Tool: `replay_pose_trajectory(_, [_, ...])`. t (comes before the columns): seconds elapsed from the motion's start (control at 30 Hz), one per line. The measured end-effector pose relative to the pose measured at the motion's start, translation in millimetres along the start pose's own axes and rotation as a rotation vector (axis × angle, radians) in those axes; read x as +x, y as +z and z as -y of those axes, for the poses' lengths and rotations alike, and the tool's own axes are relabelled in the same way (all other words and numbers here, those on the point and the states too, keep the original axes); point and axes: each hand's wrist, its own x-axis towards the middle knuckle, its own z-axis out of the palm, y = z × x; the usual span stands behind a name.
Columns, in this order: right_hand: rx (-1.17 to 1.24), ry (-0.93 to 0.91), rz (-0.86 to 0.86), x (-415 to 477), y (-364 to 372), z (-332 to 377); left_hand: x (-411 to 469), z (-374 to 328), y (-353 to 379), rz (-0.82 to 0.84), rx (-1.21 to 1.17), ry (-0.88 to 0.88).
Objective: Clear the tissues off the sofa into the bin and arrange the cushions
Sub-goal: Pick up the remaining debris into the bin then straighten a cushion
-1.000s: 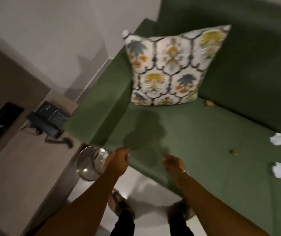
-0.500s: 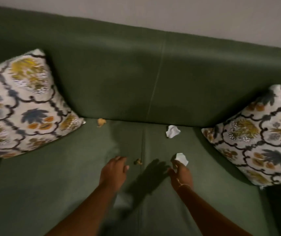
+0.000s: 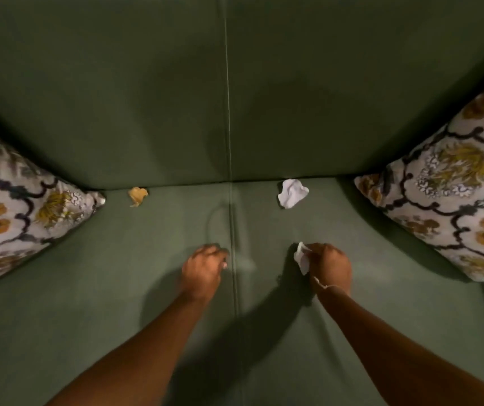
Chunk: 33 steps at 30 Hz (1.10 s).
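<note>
My right hand (image 3: 330, 266) is shut on a crumpled white tissue (image 3: 301, 257) just above the green sofa seat (image 3: 147, 288), right of the centre seam. Left of that seam, my left hand (image 3: 204, 266) presses on the seat with its fingers curled over a small brown scrap, which is hidden under them. A second white tissue (image 3: 292, 192) lies at the foot of the backrest. At the same crease further left is a yellowish crumpled scrap (image 3: 137, 195). One patterned cushion (image 3: 15, 212) leans in the left corner and another (image 3: 451, 200) in the right corner.
The green backrest (image 3: 147, 98) fills the upper half of the view. The bin is out of sight.
My view swung from the sofa's left end and bin to its middle and moved closer. My right hand closed on the near tissue and lifted it; my left hand covered the small brown scrap.
</note>
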Motion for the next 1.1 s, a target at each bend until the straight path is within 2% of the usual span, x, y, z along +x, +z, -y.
replay_pose_trajectory(0.1, [0.043, -0.037, -0.025, 14, -4, 24, 8, 18, -26, -0.034, -0.045, -0.119])
replay_pose_trajectory(0.2, [-0.023, -0.146, -0.136, 39, -10, 57, 27, 41, -68, -0.181, -0.125, -0.324])
replay_pose_trajectory(0.27, [-0.069, -0.139, -0.193, 61, -10, 76, 46, 59, -92, -0.277, -0.172, -0.465])
replay_pose_trajectory(0.43, [-0.006, -0.035, -0.024, 101, 4, 103, 92, 101, -116, -0.357, -0.302, -0.775])
replay_pose_trajectory(0.5, [-0.080, -0.036, -0.063, 102, 14, 108, 102, 114, -111, -0.356, -0.310, -0.867])
replay_pose_trajectory(0.6, [-0.065, -0.109, -0.193, 94, 27, 106, 107, 123, -99, -0.354, -0.306, -0.895])
replay_pose_trajectory(0.67, [-0.048, -0.126, -0.205, 92, 32, 103, 109, 125, -95, -0.377, -0.325, -0.867])
replay_pose_trajectory(0.8, [-0.068, -0.006, -0.100, 90, 25, 103, 103, 125, -92, -0.433, -0.425, -0.848])
replay_pose_trajectory(1.0, [0.259, 0.016, 0.048, 30, 40, 113, 61, 122, -72, -0.360, -0.669, -0.905])
replay_pose_trajectory(1.1, [0.305, -0.016, 0.131, -12, 53, 128, 18, 121, -65, -0.356, -0.768, -0.938])
